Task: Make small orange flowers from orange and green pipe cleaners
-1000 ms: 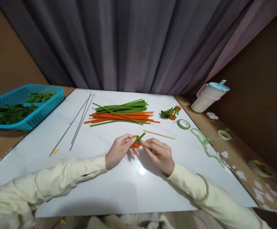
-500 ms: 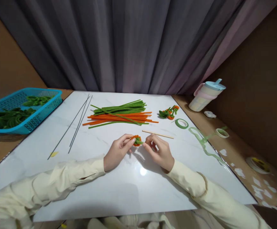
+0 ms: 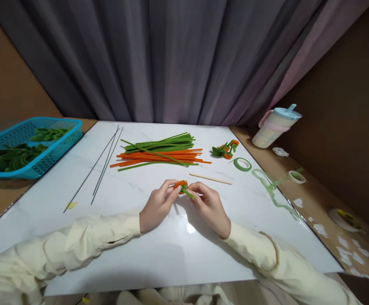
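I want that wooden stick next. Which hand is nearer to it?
Right. The right hand is just below the wooden stick; the left hand sits farther left.

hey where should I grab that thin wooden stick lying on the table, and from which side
Pinch the wooden stick near its middle, coming straight down from above. It lies flat on the white table, with bare surface along both long sides. The right hand is nearest, but both it and the left hand hold the small orange and green piece.

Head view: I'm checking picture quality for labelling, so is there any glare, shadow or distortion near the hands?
Head view: a small bright glare spot on the white board just below the right hand; soft shadows under both hands; wide-angle bending at the edges; centre sharp.
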Demonstrator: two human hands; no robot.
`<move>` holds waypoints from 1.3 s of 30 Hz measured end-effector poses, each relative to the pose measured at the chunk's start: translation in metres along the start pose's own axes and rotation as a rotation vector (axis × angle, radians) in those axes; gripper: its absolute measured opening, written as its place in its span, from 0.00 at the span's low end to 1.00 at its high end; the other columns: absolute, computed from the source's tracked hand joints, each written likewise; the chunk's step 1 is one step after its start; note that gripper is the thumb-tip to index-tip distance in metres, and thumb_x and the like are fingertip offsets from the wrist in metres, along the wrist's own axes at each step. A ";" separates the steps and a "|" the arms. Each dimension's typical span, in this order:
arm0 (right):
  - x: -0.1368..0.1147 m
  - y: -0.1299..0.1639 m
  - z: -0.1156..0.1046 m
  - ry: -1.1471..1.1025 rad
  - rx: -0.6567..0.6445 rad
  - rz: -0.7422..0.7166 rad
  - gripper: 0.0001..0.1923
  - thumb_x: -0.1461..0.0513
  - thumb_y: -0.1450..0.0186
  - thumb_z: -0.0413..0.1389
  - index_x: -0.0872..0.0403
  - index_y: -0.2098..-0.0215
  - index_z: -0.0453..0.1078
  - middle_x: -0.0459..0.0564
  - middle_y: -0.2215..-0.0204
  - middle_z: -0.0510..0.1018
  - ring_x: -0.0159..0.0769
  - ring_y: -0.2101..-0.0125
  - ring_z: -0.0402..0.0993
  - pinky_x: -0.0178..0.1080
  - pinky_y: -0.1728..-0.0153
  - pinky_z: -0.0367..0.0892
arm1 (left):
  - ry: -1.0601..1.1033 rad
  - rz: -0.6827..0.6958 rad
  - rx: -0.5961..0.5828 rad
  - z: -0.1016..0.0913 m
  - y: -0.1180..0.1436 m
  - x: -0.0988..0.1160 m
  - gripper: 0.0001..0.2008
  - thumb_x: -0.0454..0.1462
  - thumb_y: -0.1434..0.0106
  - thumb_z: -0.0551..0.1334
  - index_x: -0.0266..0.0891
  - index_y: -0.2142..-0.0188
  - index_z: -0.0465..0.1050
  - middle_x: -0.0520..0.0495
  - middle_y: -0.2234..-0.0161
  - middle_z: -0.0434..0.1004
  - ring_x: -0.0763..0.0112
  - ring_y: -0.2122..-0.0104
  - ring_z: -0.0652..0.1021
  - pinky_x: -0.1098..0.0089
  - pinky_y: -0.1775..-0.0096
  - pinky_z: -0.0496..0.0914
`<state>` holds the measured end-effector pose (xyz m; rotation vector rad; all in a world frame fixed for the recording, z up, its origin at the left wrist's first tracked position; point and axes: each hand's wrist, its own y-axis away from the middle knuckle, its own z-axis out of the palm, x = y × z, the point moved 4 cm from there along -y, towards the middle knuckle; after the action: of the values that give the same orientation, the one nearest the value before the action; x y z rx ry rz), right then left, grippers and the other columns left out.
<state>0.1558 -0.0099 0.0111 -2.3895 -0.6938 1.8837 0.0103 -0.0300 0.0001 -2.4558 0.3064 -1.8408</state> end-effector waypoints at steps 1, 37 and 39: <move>0.000 0.000 -0.001 0.011 0.006 -0.013 0.09 0.59 0.35 0.51 0.56 0.70 0.67 0.46 0.75 0.70 0.29 0.78 0.64 0.31 0.78 0.63 | 0.024 -0.001 -0.013 0.000 0.000 0.001 0.14 0.45 0.34 0.53 0.38 0.54 0.63 0.48 0.67 0.79 0.69 0.70 0.77 0.72 0.68 0.68; -0.114 -0.060 -0.042 0.485 -0.096 -0.749 0.06 0.66 0.34 0.52 0.53 0.59 0.64 0.50 0.66 0.76 0.32 0.68 0.74 0.33 0.72 0.72 | -0.354 0.728 0.173 -0.050 -0.037 0.109 0.14 0.35 0.38 0.60 0.39 0.52 0.66 0.42 0.57 0.71 0.64 0.57 0.74 0.65 0.56 0.74; -0.115 -0.059 -0.042 0.461 -0.106 -0.717 0.07 0.65 0.35 0.53 0.53 0.57 0.65 0.50 0.65 0.77 0.32 0.68 0.75 0.31 0.74 0.72 | -0.305 0.678 0.186 -0.054 -0.037 0.110 0.14 0.37 0.39 0.62 0.39 0.53 0.68 0.43 0.58 0.71 0.65 0.58 0.74 0.65 0.57 0.74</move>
<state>0.1553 0.0131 0.1447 -2.0756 -1.3673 0.9981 -0.0068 -0.0113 0.1253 -2.0896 0.7838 -1.1477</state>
